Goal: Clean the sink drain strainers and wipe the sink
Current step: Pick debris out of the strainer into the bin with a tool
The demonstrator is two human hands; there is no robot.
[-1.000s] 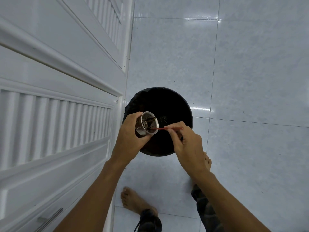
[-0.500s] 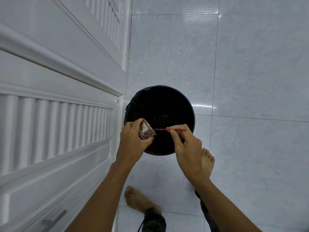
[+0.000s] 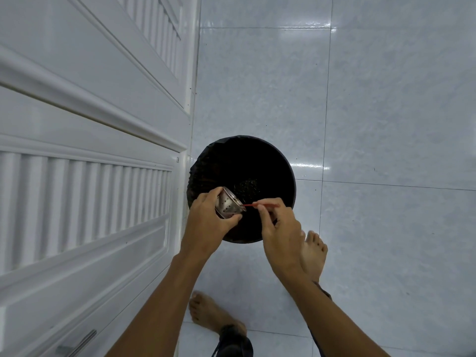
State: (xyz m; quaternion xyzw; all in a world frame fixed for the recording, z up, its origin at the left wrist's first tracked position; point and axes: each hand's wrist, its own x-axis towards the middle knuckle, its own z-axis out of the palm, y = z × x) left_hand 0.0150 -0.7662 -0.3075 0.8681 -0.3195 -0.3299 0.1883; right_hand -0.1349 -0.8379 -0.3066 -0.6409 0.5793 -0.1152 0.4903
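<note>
The left hand is clamped around a perforated metal sink strainer basket, holding it tipped on its side so its open mouth faces toward three o'clock, over the near left part of a round black trash bin that stands on the pale tiled floor just beside the white louvred cabinet door. The right hand has thumb and fingertips pinched together on a thin red stick, which runs from three o'clock toward the strainer and meets its rim; whether the tip is inside the basket cannot be told. A dark patch of fine debris lies in the bin at about one o'clock from the strainer. The step in hand looks like picking trapped residue out of the strainer so it drops into the bin. To do it well, the mouth should be kept tilted down and well inside the bin's rim, so loosened bits fall in and not on the tiles near the bare feet. Short scraping strokes along the inner wall and through the holes, with the basket turned a little in the left hand between strokes, would reach the whole circle. The stick looks slender, so light pressure is wise. Rinsing and the sink wipe seem yet to come.
</note>
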